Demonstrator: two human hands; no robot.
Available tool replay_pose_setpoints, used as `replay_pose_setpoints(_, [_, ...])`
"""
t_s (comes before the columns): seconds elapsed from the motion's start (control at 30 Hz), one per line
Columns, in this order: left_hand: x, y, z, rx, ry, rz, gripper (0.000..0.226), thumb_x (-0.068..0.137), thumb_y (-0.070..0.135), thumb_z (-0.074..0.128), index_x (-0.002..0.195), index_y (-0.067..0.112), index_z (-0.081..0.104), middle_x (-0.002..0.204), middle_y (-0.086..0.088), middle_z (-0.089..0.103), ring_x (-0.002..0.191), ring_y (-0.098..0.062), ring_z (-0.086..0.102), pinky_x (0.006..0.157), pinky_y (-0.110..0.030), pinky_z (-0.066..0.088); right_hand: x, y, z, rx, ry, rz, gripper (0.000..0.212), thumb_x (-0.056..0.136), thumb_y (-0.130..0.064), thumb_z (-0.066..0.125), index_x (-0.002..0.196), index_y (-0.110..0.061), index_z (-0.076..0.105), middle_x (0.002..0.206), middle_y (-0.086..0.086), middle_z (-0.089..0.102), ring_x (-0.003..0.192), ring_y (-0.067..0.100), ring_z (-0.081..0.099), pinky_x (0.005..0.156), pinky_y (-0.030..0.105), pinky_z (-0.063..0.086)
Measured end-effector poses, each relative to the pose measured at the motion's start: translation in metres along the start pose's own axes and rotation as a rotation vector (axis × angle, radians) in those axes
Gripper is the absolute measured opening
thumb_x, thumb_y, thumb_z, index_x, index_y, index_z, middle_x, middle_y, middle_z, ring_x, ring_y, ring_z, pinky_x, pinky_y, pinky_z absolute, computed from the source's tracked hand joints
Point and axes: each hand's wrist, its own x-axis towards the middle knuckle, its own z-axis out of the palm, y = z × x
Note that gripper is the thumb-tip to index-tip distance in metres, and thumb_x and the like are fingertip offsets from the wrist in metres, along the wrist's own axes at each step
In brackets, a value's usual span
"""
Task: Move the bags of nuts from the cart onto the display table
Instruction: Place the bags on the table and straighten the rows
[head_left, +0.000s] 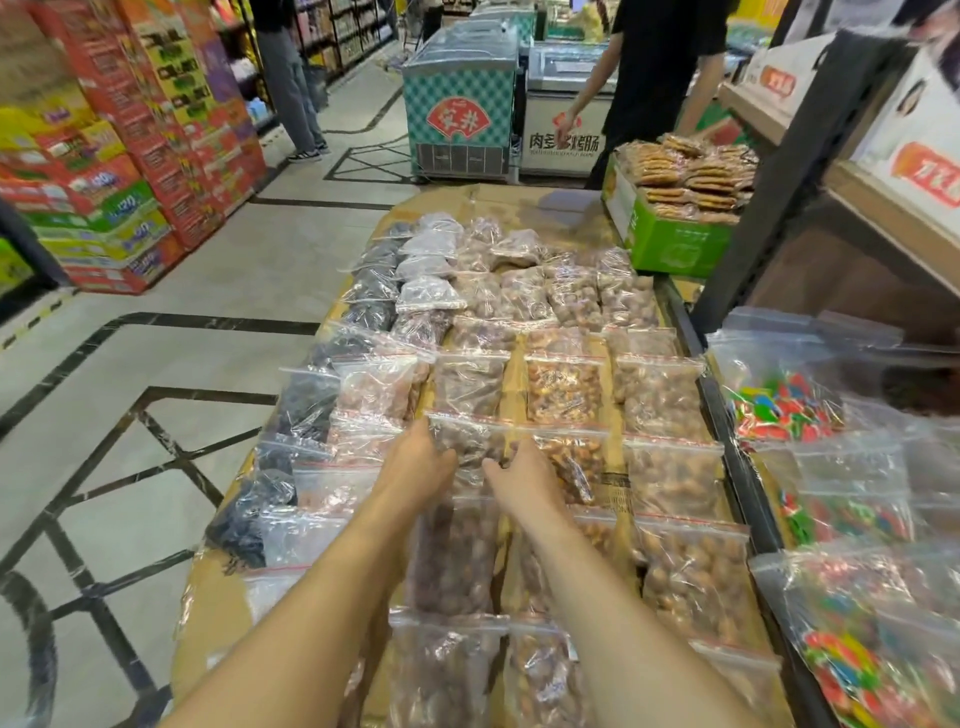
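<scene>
A clear zip bag of brown nuts (467, 441) lies in the middle column of the cardboard-covered display table (540, 200). My left hand (418, 470) grips its left edge and my right hand (522, 475) grips its right side, thumbs curled over the plastic. Several more bags of nuts (563, 389) lie in neat rows all around it, with dark dried-fruit bags (306, 400) along the table's left edge. No cart is in view.
Bags of coloured candy (784, 408) fill the shelf to my right. A green box of wrapped biscuits (675, 244) stands at the table's far right corner. A person in black (660, 67) stands beyond it by the freezers (460, 104). Tiled floor (156, 364) lies to the left.
</scene>
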Motion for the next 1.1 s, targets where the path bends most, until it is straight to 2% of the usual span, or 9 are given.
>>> replay_pose_setpoints(0.17, [0.029, 0.003, 0.004, 0.008, -0.082, -0.007, 0.037, 0.098, 0.016, 0.058, 0.134, 0.010, 0.052, 0.109, -0.005, 0.066, 0.094, -0.027, 0.059, 0.071, -0.029, 0.040, 0.028, -0.009, 0.012, -0.050, -0.025, 0.047, 0.057, 0.103, -0.036, 0.064, 0.153, -0.012, 0.048, 0.144, 0.010, 0.064, 0.130, 0.032, 0.062, 0.109, 0.041, 0.051])
replay_pose_setpoints(0.4, [0.074, -0.026, 0.030, -0.056, -0.136, 0.008, 0.070, 0.064, 0.043, 0.064, 0.130, 0.018, 0.054, 0.117, -0.004, 0.071, 0.101, -0.026, 0.069, 0.092, -0.043, 0.059, 0.038, -0.013, 0.029, -0.074, -0.009, 0.088, 0.051, 0.103, -0.034, 0.066, 0.147, -0.016, 0.049, 0.145, 0.007, 0.061, 0.133, 0.031, 0.059, 0.110, 0.044, 0.050])
replay_pose_setpoints(0.53, [0.087, -0.037, 0.037, -0.091, -0.169, -0.009, 0.059, 0.065, 0.035, 0.062, 0.120, 0.017, 0.056, 0.115, -0.008, 0.066, 0.098, -0.031, 0.068, 0.090, -0.050, 0.059, 0.040, -0.010, 0.036, -0.085, 0.006, 0.040, 0.054, 0.099, -0.033, 0.072, 0.145, -0.015, 0.051, 0.145, 0.008, 0.059, 0.134, 0.031, 0.056, 0.112, 0.045, 0.048])
replay_pose_setpoints(0.67, [0.106, -0.045, 0.048, -0.077, -0.178, -0.004, 0.091, 0.054, 0.056, 0.060, 0.136, 0.019, 0.050, 0.129, -0.006, 0.066, 0.111, -0.027, 0.067, 0.098, -0.050, 0.057, 0.041, -0.008, 0.031, -0.116, -0.005, 0.028, 0.056, 0.098, -0.035, 0.073, 0.146, -0.015, 0.052, 0.140, 0.008, 0.064, 0.129, 0.031, 0.060, 0.108, 0.043, 0.051])
replay_pose_setpoints(0.8, [0.068, 0.005, 0.000, 0.043, -0.223, 0.025, 0.073, 0.087, 0.041, 0.066, 0.149, 0.012, 0.044, 0.141, -0.012, 0.061, 0.116, -0.028, 0.062, 0.102, -0.039, 0.052, 0.047, -0.016, 0.017, -0.180, 0.022, 0.049, 0.036, 0.104, -0.036, 0.061, 0.135, -0.017, 0.063, 0.131, 0.007, 0.067, 0.121, 0.030, 0.064, 0.102, 0.040, 0.053])
replay_pose_setpoints(0.87, [0.070, 0.016, -0.008, 0.144, -0.194, 0.027, 0.067, 0.098, 0.031, 0.059, 0.155, 0.006, 0.036, 0.151, -0.018, 0.050, 0.132, -0.034, 0.053, 0.110, -0.043, 0.045, 0.054, -0.024, 0.010, -0.168, 0.089, 0.048, 0.040, 0.106, -0.034, 0.056, 0.139, -0.013, 0.062, 0.131, 0.009, 0.065, 0.117, 0.030, 0.066, 0.100, 0.042, 0.055])
replay_pose_setpoints(0.97, [0.089, 0.021, -0.009, 0.189, -0.106, 0.075, 0.070, 0.099, 0.032, 0.057, 0.157, 0.002, 0.033, 0.157, -0.022, 0.042, 0.144, -0.040, 0.040, 0.121, -0.049, 0.034, 0.069, -0.035, 0.003, -0.084, 0.128, -0.024, 0.037, 0.106, -0.032, 0.057, 0.136, -0.012, 0.062, 0.130, 0.007, 0.066, 0.110, 0.025, 0.067, 0.097, 0.039, 0.056])
replay_pose_setpoints(1.03, [0.102, 0.023, -0.008, 0.150, -0.098, 0.077, 0.073, 0.098, 0.029, 0.058, 0.159, 0.003, 0.030, 0.160, -0.021, 0.039, 0.147, -0.040, 0.038, 0.122, -0.052, 0.033, 0.079, -0.041, 0.002, -0.018, 0.129, -0.040, 0.037, 0.106, -0.028, 0.059, 0.140, -0.013, 0.062, 0.136, 0.006, 0.064, 0.118, 0.023, 0.063, 0.098, 0.031, 0.049])
replay_pose_setpoints(1.1, [0.113, 0.022, -0.005, 0.102, -0.114, 0.062, 0.072, 0.098, 0.026, 0.058, 0.159, 0.004, 0.029, 0.160, -0.019, 0.038, 0.147, -0.039, 0.039, 0.121, -0.054, 0.036, 0.091, -0.044, 0.005, -0.011, 0.132, -0.025, 0.040, 0.105, -0.026, 0.058, 0.144, -0.014, 0.060, 0.139, 0.007, 0.063, 0.124, 0.026, 0.064, 0.101, 0.036, 0.050])
